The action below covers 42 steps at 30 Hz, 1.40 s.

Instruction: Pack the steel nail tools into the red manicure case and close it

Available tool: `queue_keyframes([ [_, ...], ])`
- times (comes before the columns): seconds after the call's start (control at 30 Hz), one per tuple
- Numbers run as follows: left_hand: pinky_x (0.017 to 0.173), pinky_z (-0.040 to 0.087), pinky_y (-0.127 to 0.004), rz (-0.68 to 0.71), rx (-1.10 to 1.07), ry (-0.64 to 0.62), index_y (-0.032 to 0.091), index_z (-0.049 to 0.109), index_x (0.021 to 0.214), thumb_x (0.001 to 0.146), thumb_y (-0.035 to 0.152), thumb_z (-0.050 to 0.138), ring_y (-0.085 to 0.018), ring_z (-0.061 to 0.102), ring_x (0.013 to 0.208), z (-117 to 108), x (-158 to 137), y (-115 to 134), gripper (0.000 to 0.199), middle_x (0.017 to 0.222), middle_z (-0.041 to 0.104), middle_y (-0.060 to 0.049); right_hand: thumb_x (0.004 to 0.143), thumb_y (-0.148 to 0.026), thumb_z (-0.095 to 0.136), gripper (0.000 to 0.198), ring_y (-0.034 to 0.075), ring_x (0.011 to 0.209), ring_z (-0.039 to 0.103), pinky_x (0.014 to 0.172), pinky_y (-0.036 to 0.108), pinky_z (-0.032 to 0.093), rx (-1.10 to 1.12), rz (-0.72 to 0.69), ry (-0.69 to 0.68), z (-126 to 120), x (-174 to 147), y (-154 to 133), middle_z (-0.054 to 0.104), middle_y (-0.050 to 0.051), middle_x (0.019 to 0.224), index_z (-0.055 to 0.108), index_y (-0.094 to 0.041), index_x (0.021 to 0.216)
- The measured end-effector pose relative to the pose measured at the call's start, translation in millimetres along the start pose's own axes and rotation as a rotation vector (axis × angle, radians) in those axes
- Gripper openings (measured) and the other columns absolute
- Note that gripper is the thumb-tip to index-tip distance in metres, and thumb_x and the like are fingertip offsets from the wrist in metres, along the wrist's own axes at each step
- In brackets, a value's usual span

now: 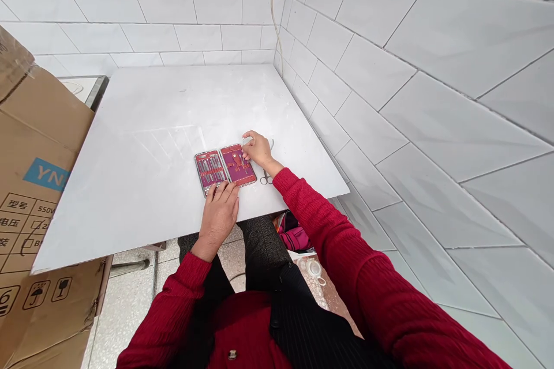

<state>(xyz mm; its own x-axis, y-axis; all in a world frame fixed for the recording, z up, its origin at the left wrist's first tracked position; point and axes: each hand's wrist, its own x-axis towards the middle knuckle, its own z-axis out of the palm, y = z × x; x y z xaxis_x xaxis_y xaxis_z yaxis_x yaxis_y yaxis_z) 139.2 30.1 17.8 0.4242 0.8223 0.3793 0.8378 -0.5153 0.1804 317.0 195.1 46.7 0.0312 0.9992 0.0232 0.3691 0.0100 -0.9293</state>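
A manicure set case (240, 180) lies unfolded on the white table, its purple lining showing. Several slim metal tools (210, 168) sit under a red strap in its left half, and a few more pieces are in the right half. My left hand (221, 207) rests on the near edge of the case around the fold, fingers stretched out and holding nothing. Over the right half's upper corner, my right hand (258, 149) has thumb and fingertips pinched together; what is between them is too small to make out. Small scissors (266, 177) lie on the table beneath my right wrist, partly hidden.
The white table (142, 184) reaches the tiled wall (411, 98) at the back and right. A large cardboard box (38, 109) stands against its left side. A cable (273, 6) hangs in the corner. Below the table's front edge is a pink item (296, 237).
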Motion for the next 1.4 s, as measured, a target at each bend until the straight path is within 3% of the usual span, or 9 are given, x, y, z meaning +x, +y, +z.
queue_keyframes([
  [0.43, 0.123, 0.035, -0.056, 0.004, 0.018, 0.000, 0.015, 0.065, 0.137, 0.106, 0.022, 0.038, -0.033, 0.057, 0.137, 0.2, -0.4, 0.0, 0.042, 0.143, 0.068, -0.012, 0.082, -0.005, 0.061, 0.041, 0.015, 0.049, 0.063, 0.056, 0.028, 0.057, -0.010, 0.004, -0.093, -4.4, 1.9, 4.6, 0.065, -0.006, 0.057, 0.073, -0.016, 0.120],
  [0.73, 0.123, 0.035, -0.057, -0.004, 0.003, -0.012, 0.015, 0.065, 0.139, 0.105, 0.021, 0.039, -0.033, 0.056, 0.139, 0.1, -0.3, -0.2, 0.043, 0.144, 0.067, -0.013, 0.082, -0.005, 0.058, 0.044, 0.018, 0.062, 0.069, 0.078, 0.034, 0.060, -0.180, -0.076, -0.097, -4.4, -1.7, 0.0, 0.068, -0.004, 0.064, 0.075, -0.018, 0.120],
  [0.97, 0.123, 0.035, -0.056, -0.005, 0.013, -0.010, 0.016, 0.065, 0.138, 0.106, 0.022, 0.039, -0.032, 0.056, 0.138, 0.2, 0.0, -0.1, 0.042, 0.144, 0.067, -0.012, 0.086, -0.009, 0.060, 0.039, 0.020, 0.087, 0.072, 0.088, 0.029, 0.053, -0.496, -0.090, -0.136, -6.3, -10.9, -21.2, 0.079, 0.002, 0.089, 0.077, -0.019, 0.120],
  [1.17, 0.123, 0.035, -0.056, 0.005, 0.012, 0.003, 0.015, 0.066, 0.138, 0.106, 0.022, 0.039, -0.032, 0.057, 0.138, 1.2, -0.4, -0.9, 0.042, 0.143, 0.068, -0.013, 0.094, -0.015, 0.058, 0.032, 0.025, 0.100, 0.072, 0.087, 0.030, 0.049, -0.782, -0.119, -0.162, -1.6, -23.8, -40.6, 0.080, 0.008, 0.103, 0.077, -0.018, 0.119],
  [1.4, 0.123, 0.035, -0.057, 0.002, 0.019, 0.007, 0.015, 0.066, 0.138, 0.106, 0.022, 0.040, -0.033, 0.057, 0.138, 1.9, 0.0, -1.2, 0.042, 0.143, 0.068, -0.013, 0.103, -0.021, 0.050, 0.030, 0.028, 0.109, 0.071, 0.090, 0.034, 0.049, -0.969, -0.164, -0.169, 9.0, -31.7, -39.5, 0.076, 0.017, 0.118, 0.076, -0.014, 0.116],
])
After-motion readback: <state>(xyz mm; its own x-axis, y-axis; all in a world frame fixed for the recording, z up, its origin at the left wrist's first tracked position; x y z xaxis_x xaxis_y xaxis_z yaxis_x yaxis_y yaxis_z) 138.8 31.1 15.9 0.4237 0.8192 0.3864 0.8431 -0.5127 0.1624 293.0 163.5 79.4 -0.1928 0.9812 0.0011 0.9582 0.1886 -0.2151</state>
